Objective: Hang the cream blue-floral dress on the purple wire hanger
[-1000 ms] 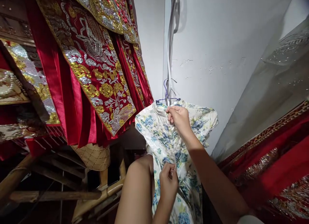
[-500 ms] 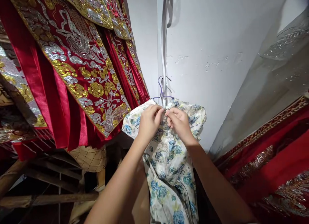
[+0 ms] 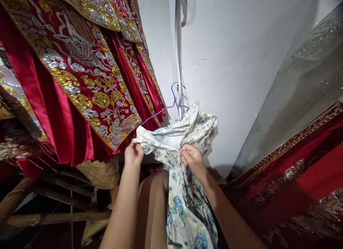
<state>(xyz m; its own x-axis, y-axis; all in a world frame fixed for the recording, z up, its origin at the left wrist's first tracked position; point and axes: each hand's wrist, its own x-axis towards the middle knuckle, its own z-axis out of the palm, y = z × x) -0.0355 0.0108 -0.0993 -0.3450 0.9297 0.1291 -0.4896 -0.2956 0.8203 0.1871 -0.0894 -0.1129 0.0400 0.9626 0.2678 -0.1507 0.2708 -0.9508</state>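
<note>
A white dress (image 3: pixel 178 202) with blue and green flowers hangs from a purple wire hanger (image 3: pixel 158 115). The hanger's left arm is bare of the dress, and its hook is up at a white vertical strip. My left hand (image 3: pixel 134 153) pinches the dress at its left shoulder edge, pulled out and down from the hanger. My right hand (image 3: pixel 190 155) grips the front of the dress near the middle of the chest. The neckline gapes between the two hands, with the hanger's lower bar showing inside it.
At the left hangs a red costume (image 3: pixel 80 77) with gold and silver sequins. Below it are a woven hat-like thing (image 3: pixel 99 174) and wooden poles (image 3: pixel 59 218). A pale wall (image 3: pixel 222 88) stands behind the dress. At the right is red beaded cloth (image 3: pixel 308 184) below plastic sheeting (image 3: pixel 292 95).
My hands have parted from the collar. The left moved left and down with the dress's shoulder, baring the hanger's left arm; the right moved lower. The neckline has opened.
</note>
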